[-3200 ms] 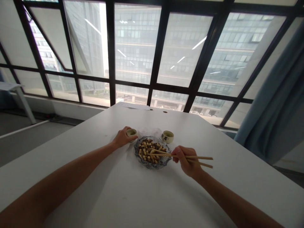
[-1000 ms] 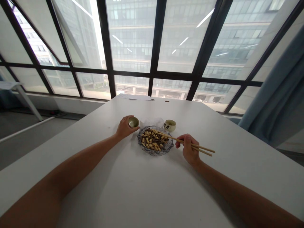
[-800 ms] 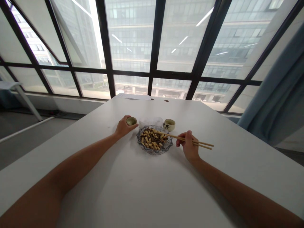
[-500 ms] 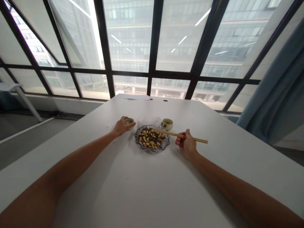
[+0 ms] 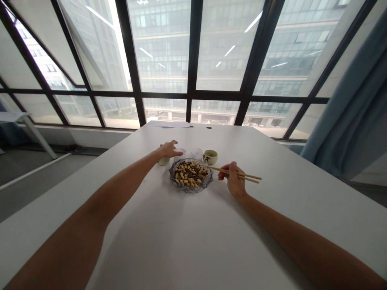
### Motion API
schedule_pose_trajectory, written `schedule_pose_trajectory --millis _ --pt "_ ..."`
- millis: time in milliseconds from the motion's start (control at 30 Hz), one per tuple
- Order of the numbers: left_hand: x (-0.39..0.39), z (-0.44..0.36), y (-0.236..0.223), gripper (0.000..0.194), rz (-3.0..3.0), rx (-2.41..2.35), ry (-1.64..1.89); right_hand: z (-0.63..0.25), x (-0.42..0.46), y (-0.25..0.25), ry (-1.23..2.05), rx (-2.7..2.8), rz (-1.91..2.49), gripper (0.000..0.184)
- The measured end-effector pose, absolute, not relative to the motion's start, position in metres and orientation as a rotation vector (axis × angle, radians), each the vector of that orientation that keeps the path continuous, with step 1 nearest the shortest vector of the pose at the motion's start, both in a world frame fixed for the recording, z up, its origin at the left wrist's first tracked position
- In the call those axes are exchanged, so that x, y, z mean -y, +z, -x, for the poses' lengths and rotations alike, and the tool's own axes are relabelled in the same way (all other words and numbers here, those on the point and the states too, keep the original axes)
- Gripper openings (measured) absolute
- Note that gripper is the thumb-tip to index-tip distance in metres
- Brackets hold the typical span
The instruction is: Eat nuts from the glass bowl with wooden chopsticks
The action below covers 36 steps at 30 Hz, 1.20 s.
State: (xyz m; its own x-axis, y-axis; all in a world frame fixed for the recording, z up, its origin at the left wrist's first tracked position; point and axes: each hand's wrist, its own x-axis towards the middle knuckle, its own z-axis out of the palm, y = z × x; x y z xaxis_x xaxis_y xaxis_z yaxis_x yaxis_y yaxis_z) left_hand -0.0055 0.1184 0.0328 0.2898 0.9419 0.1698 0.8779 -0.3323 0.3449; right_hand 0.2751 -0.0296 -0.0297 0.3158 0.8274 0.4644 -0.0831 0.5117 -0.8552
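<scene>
My right hand (image 5: 234,179) holds a pair of wooden chopsticks (image 5: 249,177), their tips reaching over the far side of a clear scalloped glass bowl (image 5: 191,189). Peanuts (image 5: 191,182) in their shells and dark seeds fill the bowl. With thumb and fingers apart, my left hand (image 5: 169,150) is stretched above a green ceramic cup (image 5: 163,162), hiding most of it. Close to its fingers stands a clear cup (image 5: 180,152), partly covered by the thumb. A second clear cup (image 5: 196,153) and a green cup with dark characters (image 5: 210,157) stand behind the bowl.
Everything stands on a long white table (image 5: 169,241). Papers (image 5: 167,124) lie at its far end beside a small dark disc (image 5: 209,127). Beyond are large black-framed windows, with a blue curtain (image 5: 347,121) on the right and another white table (image 5: 18,117) at left.
My left hand has let go of the left green cup and moved right, towards the clear cup. The chopsticks in my right hand have spread apart slightly at their rear ends.
</scene>
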Motion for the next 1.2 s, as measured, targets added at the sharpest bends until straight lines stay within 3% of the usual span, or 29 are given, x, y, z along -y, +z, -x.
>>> schedule_pose_trajectory --millis 333,667,900,1100,1200 --pt "-0.118 0.009 0.031 0.076 -2.789 -1.401 0.492 -0.275 0.024 -0.031 0.74 1.045 0.813 0.064" --pt "-0.118 0.01 0.036 0.078 -2.964 -1.453 0.307 -0.277 0.02 -0.032 0.794 0.973 0.809 0.065" --pt "-0.107 0.022 0.034 0.057 -3.23 -1.103 0.49 -0.28 0.017 -0.031 0.796 0.919 0.792 0.065" --pt "-0.118 0.014 0.033 0.065 -2.784 -1.657 0.667 -0.282 0.015 -0.027 0.769 0.928 0.78 0.065" --pt "-0.123 0.012 0.034 0.065 -2.632 -1.672 0.677 -0.285 0.015 -0.021 0.743 0.914 0.779 0.067"
